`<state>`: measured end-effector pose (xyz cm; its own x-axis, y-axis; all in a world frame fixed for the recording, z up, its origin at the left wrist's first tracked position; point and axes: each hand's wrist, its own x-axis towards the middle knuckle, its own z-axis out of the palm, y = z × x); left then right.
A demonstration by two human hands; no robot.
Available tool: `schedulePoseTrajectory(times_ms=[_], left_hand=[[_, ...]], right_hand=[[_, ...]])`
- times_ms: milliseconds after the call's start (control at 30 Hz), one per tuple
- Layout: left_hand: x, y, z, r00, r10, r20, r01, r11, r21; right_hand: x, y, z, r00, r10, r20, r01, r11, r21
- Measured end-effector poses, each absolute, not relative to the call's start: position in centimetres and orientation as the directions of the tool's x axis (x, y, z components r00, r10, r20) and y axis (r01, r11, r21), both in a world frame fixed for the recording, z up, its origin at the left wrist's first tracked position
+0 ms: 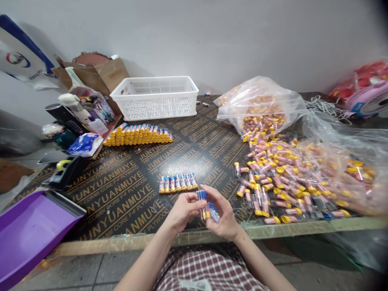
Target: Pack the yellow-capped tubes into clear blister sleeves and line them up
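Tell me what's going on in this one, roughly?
A person is handling a small blue-and-clear tube: the left hand pinches it, while the right hand curves close beside it, its grip unclear. Ahead lies a short row of blue-labelled tubes; farther back, a neat stack of yellow-capped tubes sits before a white plastic basket. At right, loose pink-filled tubes spread beside a clear plastic bag.

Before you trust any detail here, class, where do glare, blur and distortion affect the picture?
Head view: glare whitens the dark tabletop beyond the short tube row; head view: the pink fan at the right edge looks soft; head view: wide-angle distortion seems to stretch the purple dustpan, and the top right corner darkens.
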<state>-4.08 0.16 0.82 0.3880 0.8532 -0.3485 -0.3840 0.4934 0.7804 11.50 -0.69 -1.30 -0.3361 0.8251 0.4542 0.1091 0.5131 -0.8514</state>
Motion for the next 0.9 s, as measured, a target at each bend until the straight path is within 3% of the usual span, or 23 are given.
schedulePoseTrajectory(times_ms=[467, 600, 733, 800, 900], left_hand=[[-3.4, -0.4, 0.6, 0.395, 0.841, -0.370, -0.366, 0.514, 0.776], [-4.9, 0.9, 1.0, 0.292, 0.878, -0.378, -0.301, 0.460, 0.836], [-10.8, 4.0, 0.5, -0.198, 0.943, -0.268, 0.027, 0.279, 0.960], [-14.3, 5.3, -0.5, -0.408, 0.895, -0.183, 0.299, 0.320, 0.899], [-17.9, 6.4, -2.5, -0.429, 0.887, -0.172, 0.579, 0.416, 0.701]], right_hand=[[11.1, -1.2, -1.2, -0.309, 0.847, 0.432, -0.003, 0.453, -0.891], [11.7, -0.9, -1.1, -0.347, 0.855, 0.386, 0.006, 0.414, -0.910], [14.6, -0.2, -1.8, -0.210, 0.928, 0.307, 0.195, 0.347, -0.917], [16.3, 0.2, -2.7, -0.108, 0.958, 0.264, 0.328, 0.285, -0.900], [18.4, 0.5, -4.1, -0.061, 0.962, 0.265, 0.517, 0.258, -0.817]])
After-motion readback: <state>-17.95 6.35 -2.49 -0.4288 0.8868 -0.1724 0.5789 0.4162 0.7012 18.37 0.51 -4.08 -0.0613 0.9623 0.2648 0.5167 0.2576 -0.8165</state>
